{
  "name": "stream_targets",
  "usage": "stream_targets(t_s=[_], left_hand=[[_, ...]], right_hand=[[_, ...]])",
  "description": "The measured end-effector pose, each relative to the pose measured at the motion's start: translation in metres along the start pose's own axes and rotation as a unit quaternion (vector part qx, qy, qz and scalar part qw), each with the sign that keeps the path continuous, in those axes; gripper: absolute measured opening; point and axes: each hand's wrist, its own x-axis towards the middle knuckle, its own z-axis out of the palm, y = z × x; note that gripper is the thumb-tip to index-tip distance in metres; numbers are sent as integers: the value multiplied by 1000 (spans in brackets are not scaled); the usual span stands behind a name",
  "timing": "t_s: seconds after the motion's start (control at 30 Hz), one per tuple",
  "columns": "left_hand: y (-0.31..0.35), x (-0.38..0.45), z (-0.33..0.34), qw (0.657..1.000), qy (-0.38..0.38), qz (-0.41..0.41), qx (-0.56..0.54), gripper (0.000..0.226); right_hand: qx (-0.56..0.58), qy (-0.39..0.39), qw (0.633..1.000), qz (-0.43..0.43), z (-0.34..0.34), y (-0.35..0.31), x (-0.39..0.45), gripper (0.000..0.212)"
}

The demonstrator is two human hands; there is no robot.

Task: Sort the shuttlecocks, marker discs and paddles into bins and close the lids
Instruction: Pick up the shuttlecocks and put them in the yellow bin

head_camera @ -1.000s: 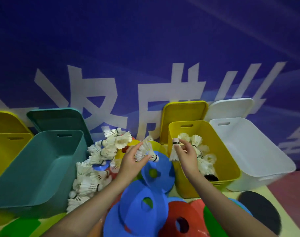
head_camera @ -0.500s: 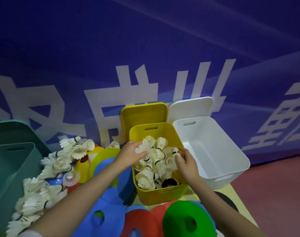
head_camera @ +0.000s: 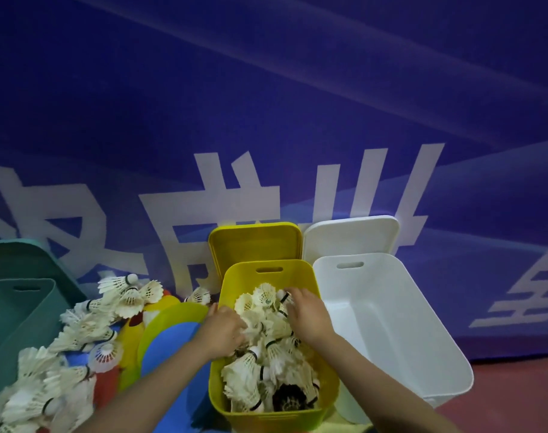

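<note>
Both hands are set down in the yellow bin, among the shuttlecocks heaped there. The left hand is curled into the pile by the near-left wall; whether a shuttlecock is pinched cannot be told. The right hand is laid flat on top, fingers spread wide, holding nothing.

A loose pile is left on the desk to the left, over the marker discs.

Judged very light; feather skirts brittle and easily crushed. Best taken by the cork base or the banded neck, several at once, with a loose grip.
</note>
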Motion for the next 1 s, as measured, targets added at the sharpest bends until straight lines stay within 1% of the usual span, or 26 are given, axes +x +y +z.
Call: stream_targets(t_s=[0.07, 0.17, 0.27, 0.33, 0.4, 0.47, 0.53, 0.6, 0.63, 0.7, 0.8, 0.87, 0.93, 1.0], left_hand=[[2, 1, 4, 997, 40, -9, -59, 42], [4, -1, 7, 992, 68, -19, -109, 47], [0, -4, 11, 986, 106, -15, -124, 37], [-2, -3, 14, 987, 114, -14, -115, 31], [-1, -1, 15, 989, 108, -15, -98, 31], [1, 1, 15, 993, 96, -14, -74, 31], [2, 4, 15, 995, 83, -6, -46, 33], [1, 5, 17, 995, 87, 6, -39, 34], [0, 5, 19, 994, 97, 10, -49, 35], [-2, 3, 22, 987, 136, 13, -88, 38], [-2, -3, 22, 965, 229, 25, -122, 46], [0, -10, 19, 945, 285, 15, -161, 43], [-2, -19, 17, 915, 325, -31, -235, 37], [-8, -31, 16, 879, 354, -80, -310, 34]], right_hand=[[1, -37, 999, 19, 9, -4, 17, 44], [0, -85, 994, 69, 24, -3, 33, 41], [-46, -148, 981, 113, 37, 9, 38, 35], [-98, -181, 970, 128, 42, 14, 38, 32], [-153, -164, 968, 111, 47, 14, 39, 30], [-175, -147, 969, 94, 49, 12, 39, 32], [-148, -152, 972, 101, 49, 13, 40, 34], [-101, -143, 978, 118, 44, 14, 39, 35], [-82, -128, 981, 121, 40, 13, 38, 36], [-61, -81, 990, 97, 32, 8, 33, 40], [-14, -24, 998, 54, 22, -9, 20, 40], [43, -3, 998, 50, 19, -24, 10, 39], [83, 17, 996, 40, 18, -40, -1, 37], [107, 18, 994, 23, 20, -57, -12, 35]])
